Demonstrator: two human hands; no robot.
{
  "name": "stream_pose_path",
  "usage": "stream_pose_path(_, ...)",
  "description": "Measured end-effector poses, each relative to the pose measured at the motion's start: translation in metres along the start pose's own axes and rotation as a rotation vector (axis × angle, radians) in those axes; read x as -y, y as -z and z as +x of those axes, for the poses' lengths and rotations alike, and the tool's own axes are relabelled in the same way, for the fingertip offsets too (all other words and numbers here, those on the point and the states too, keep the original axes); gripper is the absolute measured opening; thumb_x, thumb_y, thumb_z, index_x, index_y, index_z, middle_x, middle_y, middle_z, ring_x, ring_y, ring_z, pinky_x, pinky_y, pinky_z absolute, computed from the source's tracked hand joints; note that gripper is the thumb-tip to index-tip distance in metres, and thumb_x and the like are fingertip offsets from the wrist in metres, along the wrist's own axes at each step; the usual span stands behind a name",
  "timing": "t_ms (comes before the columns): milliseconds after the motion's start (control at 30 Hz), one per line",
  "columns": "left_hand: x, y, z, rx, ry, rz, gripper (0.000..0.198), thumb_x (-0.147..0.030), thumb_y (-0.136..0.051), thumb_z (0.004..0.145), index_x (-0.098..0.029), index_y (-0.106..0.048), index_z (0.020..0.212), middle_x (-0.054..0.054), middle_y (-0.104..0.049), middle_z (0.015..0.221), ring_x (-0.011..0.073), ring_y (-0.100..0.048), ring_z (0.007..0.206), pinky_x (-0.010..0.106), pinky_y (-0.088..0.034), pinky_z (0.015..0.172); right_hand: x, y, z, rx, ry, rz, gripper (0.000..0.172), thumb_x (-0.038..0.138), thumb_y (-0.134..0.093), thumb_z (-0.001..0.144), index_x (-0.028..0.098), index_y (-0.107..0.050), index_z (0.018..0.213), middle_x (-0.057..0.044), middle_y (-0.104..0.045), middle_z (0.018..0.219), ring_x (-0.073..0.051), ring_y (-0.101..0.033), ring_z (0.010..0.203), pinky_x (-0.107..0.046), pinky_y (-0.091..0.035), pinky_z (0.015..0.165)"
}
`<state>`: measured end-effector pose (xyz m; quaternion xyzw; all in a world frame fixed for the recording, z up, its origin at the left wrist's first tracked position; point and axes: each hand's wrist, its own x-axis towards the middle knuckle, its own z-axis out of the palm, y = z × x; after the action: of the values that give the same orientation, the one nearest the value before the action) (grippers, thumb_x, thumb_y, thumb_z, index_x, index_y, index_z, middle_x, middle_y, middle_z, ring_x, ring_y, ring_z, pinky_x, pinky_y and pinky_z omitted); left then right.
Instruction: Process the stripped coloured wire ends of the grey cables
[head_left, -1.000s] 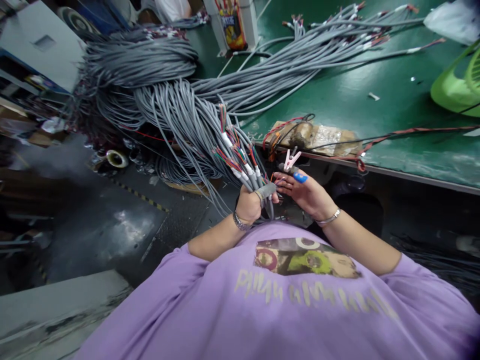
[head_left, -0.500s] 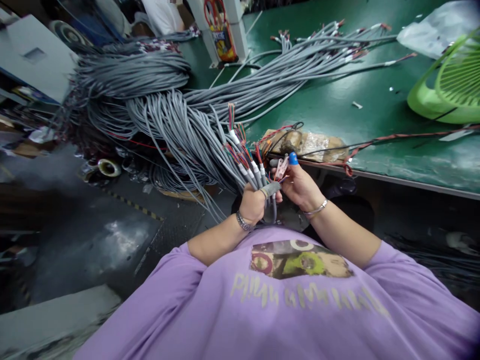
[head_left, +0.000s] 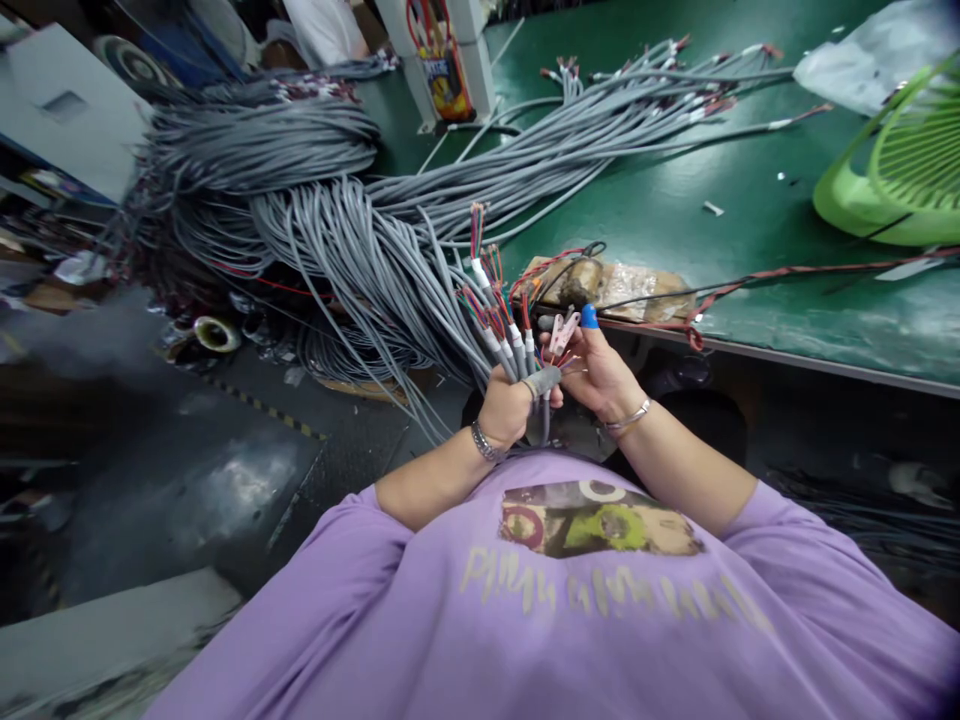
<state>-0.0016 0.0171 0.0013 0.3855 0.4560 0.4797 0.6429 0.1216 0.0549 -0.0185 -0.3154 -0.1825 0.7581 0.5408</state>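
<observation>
My left hand (head_left: 508, 408), with a grey cover on its thumb, is closed around a bundle of grey cables (head_left: 517, 362). White bands ring the cable ends, and thin coloured wires (head_left: 495, 318) fan out above them. Close by on the right, my right hand (head_left: 606, 378) curls its fingers around a pale pink clip (head_left: 562, 332). A blue cover sits on that thumb. Loose thin wires from a cable end lie between the two hands, just below the clip. Parts of the right fingers are hidden behind the clip.
A taped brown block (head_left: 637, 290) lies at the edge of the green table (head_left: 750, 210), with red and black leads. Big grey cable coils (head_left: 255, 150) hang at left. A green fan (head_left: 877, 170) stands at right; a yellow-and-black meter (head_left: 446, 85) at back.
The wire ends in my left hand have shifted slightly to the right. The clip and the right fingertips have moved a little, and the loose wires show more clearly beneath the clip.
</observation>
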Motion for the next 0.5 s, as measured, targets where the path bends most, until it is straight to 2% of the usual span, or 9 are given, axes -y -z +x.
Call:
stream_pose_path(167, -0.002, 0.004, -0.009, -0.009, -0.033, -0.003, 0.032, -0.039, -0.084, 0.061, -0.015, -0.062, 0.062, 0.0, -0.063, 0.051, 0.0118, -0.058, 0.044, 0.026, -0.052, 0.048, 0.009, 0.004, -0.004, 0.035, -0.083, -0.028, 0.06, 0.08, -0.059, 0.078, 0.02, -0.066, 0.085, -0.003, -0.069, 0.075, -0.014, -0.058, 0.06, -0.028, -0.048, 0.056)
stream_pose_path(367, -0.002, 0.003, -0.012, -0.043, -0.078, -0.028, 0.031, -0.04, -0.082, 0.064, -0.015, -0.063, 0.061, 0.001, -0.063, 0.052, 0.0116, -0.059, 0.045, 0.025, -0.052, 0.048, 0.013, 0.002, -0.006, 0.063, -0.031, -0.037, 0.031, 0.051, -0.074, 0.079, 0.02, -0.069, 0.084, 0.001, -0.069, 0.076, -0.01, -0.057, 0.062, -0.023, -0.046, 0.056)
stream_pose_path(500, -0.003, -0.002, -0.008, -0.084, -0.077, -0.049, 0.033, -0.04, -0.082, 0.063, -0.015, -0.062, 0.059, 0.0, -0.063, 0.052, 0.0109, -0.059, 0.045, 0.024, -0.051, 0.048, 0.009, 0.002, -0.005, 0.032, -0.041, -0.01, 0.039, 0.06, -0.07, 0.081, 0.021, -0.069, 0.083, 0.0, -0.07, 0.075, -0.012, -0.058, 0.062, -0.025, -0.049, 0.058)
